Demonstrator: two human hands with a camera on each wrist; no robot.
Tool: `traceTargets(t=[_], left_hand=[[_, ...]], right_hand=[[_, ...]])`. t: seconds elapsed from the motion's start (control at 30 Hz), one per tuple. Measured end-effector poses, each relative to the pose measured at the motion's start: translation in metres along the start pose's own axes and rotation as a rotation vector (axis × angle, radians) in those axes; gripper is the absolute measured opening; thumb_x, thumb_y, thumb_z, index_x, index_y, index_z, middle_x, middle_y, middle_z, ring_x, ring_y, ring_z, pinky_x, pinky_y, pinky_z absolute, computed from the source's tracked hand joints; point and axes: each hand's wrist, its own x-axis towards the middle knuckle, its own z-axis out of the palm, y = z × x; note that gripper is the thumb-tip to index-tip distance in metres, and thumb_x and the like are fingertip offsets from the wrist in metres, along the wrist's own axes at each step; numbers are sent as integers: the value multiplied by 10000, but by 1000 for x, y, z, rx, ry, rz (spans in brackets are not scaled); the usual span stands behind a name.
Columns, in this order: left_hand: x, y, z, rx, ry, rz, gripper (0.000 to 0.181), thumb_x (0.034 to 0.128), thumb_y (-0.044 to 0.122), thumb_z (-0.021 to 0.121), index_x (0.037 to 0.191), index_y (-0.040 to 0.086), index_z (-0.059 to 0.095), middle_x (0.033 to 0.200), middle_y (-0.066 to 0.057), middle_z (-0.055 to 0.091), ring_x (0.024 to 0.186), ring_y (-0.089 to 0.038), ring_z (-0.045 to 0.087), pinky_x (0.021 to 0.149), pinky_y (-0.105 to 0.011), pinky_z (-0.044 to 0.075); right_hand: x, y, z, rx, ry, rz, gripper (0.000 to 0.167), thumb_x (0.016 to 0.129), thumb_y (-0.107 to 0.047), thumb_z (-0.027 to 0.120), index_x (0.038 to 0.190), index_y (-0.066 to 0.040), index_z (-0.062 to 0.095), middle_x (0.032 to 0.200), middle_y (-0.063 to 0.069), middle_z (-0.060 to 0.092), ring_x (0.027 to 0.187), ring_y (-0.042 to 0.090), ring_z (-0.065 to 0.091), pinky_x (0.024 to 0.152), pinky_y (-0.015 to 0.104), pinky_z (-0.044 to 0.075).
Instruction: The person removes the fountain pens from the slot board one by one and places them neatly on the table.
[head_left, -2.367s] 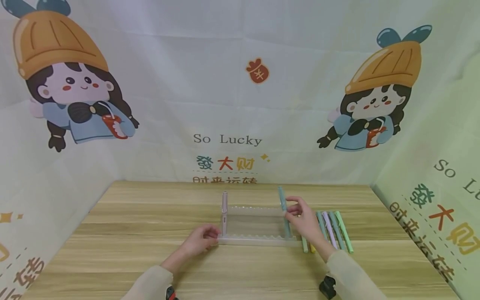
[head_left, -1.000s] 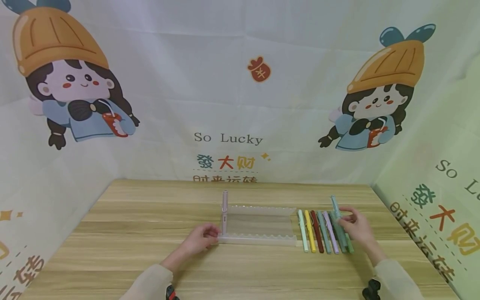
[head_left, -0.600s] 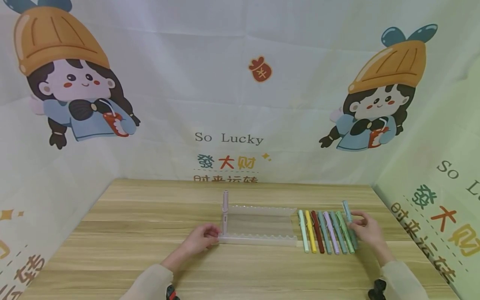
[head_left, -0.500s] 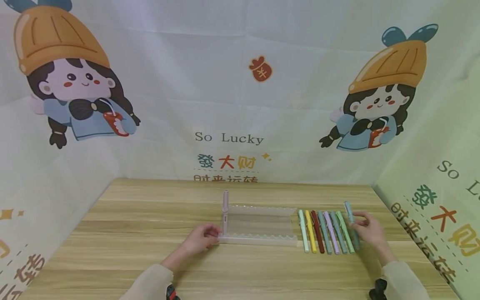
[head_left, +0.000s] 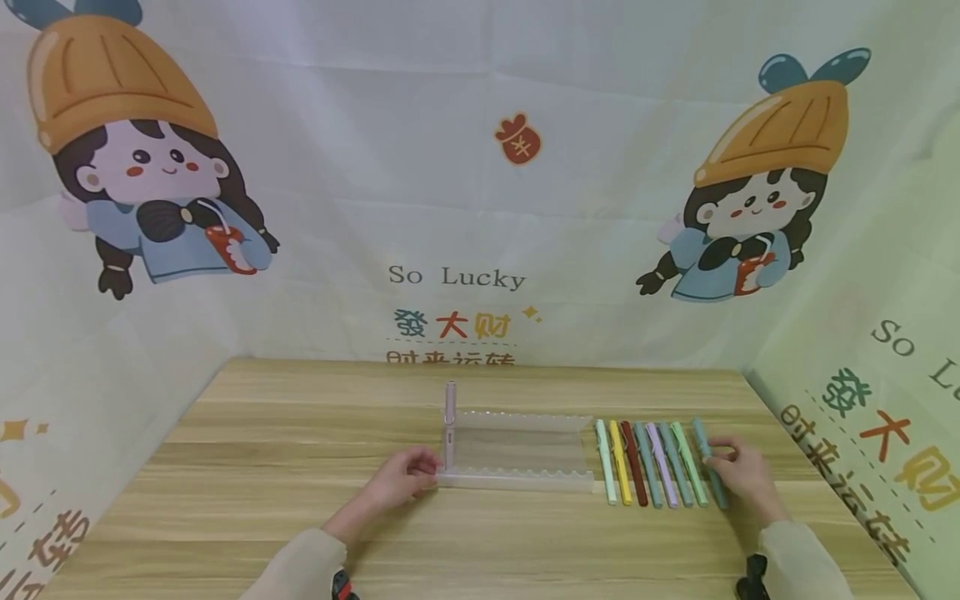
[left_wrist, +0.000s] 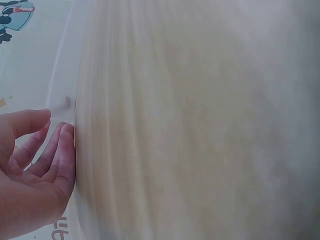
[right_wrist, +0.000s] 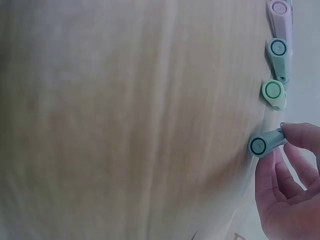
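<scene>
My right hand (head_left: 742, 475) pinches a blue-teal pen (head_left: 711, 462) at the right end of a row of pens. In the right wrist view, the held pen (right_wrist: 265, 144) lies between thumb and fingertips, its round end near the wood. My left hand (head_left: 405, 482) rests with loosely bent fingers at the left end of a clear pen rack (head_left: 517, 479) with notched edges. A pale purple pen (head_left: 450, 425) sits in the rack's leftmost slot. The left wrist view shows the left hand (left_wrist: 40, 170) with thumb and fingers apart; the rack is hard to make out there.
Left of the held pen lie several pens side by side: mint (head_left: 607, 462), yellow (head_left: 621, 462), dark red (head_left: 635, 464), teal (head_left: 648, 465), purple (head_left: 662, 465), another teal (head_left: 677, 465) and light green (head_left: 689, 465). Printed cloth (head_left: 480, 208) hangs behind the wooden table (head_left: 480, 542).
My right hand has carried the blue-teal pen from the rack's right end over the row and lowered it flat, right of the light green pen. The left hand has stayed put.
</scene>
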Motion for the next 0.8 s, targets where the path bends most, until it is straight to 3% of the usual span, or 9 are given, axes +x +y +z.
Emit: traceTargets(t=[0.37, 0.8], left_hand=[[-1, 1, 0, -2, 5, 1, 186, 811, -23, 562, 976, -101, 526, 839, -93, 545, 732, -189, 522, 579, -317, 464], [-2, 1, 0, 1, 11, -1, 192, 809, -18, 566, 978, -101, 527, 846, -93, 547, 735, -198, 523, 577, -337, 467]], right_hand=[[7, -2, 6, -90, 8, -2, 343, 785, -103, 548, 1045, 118, 521, 879, 275, 566, 765, 352, 542, 611, 386, 428], [6, -7, 4, -76, 2, 13, 358, 820, -136, 538, 1064, 124, 503, 951, 306, 549, 826, 398, 529, 664, 434, 434]])
